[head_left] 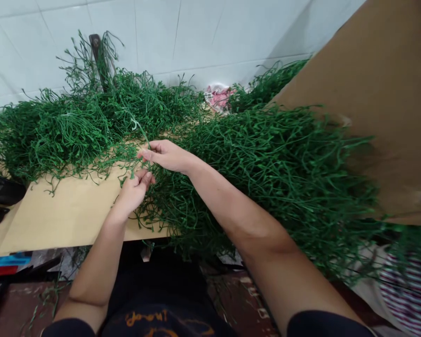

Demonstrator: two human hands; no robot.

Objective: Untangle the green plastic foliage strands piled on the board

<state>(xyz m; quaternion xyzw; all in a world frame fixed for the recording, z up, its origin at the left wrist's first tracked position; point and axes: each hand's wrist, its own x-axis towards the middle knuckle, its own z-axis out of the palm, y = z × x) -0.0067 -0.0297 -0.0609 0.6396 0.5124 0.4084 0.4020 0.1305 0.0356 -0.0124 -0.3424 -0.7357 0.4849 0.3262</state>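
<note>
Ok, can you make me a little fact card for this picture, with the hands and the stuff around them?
Right hand: holds a thin green strand
Left hand: fingers pinched, green tip showing there
Left pile: tangled greenery, near the wall
Right pile: more greenery, partly behind the right forearm
Underneath: tan board
Right side: big brown panel
Back: white tiled wall
Between piles, at the back: pink-and-white thing, unclear what

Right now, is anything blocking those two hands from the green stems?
Nothing visible is: the right hand pinches a thin green stem, and the left hand touches a green sprig. The large green heap lies beside them, not in between.
</note>
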